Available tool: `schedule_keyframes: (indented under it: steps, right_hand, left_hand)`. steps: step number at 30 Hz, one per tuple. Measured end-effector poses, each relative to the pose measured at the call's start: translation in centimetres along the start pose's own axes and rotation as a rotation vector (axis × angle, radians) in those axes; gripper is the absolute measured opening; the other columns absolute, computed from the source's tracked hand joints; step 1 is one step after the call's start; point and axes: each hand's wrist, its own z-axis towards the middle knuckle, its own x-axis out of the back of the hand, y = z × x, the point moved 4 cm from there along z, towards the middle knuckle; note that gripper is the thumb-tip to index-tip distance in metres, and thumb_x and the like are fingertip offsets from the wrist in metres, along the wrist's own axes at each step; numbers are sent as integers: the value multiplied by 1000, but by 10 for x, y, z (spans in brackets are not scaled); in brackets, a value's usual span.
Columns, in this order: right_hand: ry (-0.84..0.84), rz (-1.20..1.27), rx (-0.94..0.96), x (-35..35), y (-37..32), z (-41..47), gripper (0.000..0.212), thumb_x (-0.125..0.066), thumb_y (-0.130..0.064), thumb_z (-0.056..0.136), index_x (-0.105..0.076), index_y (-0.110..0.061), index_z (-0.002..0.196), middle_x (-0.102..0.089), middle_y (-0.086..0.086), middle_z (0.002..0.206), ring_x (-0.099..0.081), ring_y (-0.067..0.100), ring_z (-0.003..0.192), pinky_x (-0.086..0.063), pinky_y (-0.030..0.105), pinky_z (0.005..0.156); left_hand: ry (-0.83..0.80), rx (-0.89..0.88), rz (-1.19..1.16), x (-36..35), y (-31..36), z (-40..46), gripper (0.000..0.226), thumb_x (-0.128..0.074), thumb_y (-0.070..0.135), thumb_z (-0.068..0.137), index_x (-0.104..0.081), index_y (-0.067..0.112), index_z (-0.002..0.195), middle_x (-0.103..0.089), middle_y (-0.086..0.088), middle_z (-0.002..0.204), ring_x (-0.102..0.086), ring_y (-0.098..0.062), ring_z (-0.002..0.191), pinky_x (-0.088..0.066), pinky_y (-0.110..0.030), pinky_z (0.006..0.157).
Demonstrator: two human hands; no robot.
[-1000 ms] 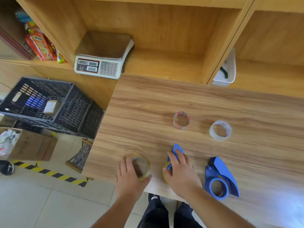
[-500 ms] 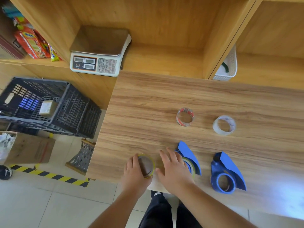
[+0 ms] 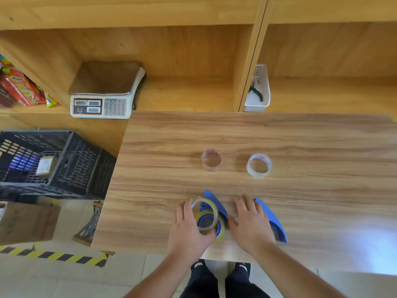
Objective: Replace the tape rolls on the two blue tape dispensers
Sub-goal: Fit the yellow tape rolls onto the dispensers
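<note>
The near edge of the worktop (image 3: 322, 147) is crowded: both hands and the two blue dispensers (image 3: 211, 200) (image 3: 271, 214) sit close together. Behind them stand two clear tape rolls (image 3: 211, 160) (image 3: 259, 165), apart, with a passable gap between. The left and right stretches of wood lie bare, as does the strip before the shelf.
</note>
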Motion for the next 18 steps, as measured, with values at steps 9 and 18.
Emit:
schedule_keyframes:
  steps: [9, 18]
  right_hand:
    - [-45, 127, -192, 18, 123, -7, 57, -47, -34, 101, -30, -22, 153, -46, 4, 150, -40, 31, 133, -42, 43, 106]
    - [-164, 136, -182, 11, 161, -7, 41, -43, -36, 102, -47, -22, 140, -60, 6, 135, -48, 30, 127, -47, 45, 100]
  left_hand:
    - [-131, -132, 16, -88, 83, -28, 108, -72, 55, 67, -21, 24, 156, -34, 8, 143, -35, -16, 137, -35, -26, 113]
    - [-169, -147, 102, -138, 107, -43, 100, -62, 55, 70, -19, 22, 155, -38, 6, 141, -39, -18, 134, -37, -26, 113]
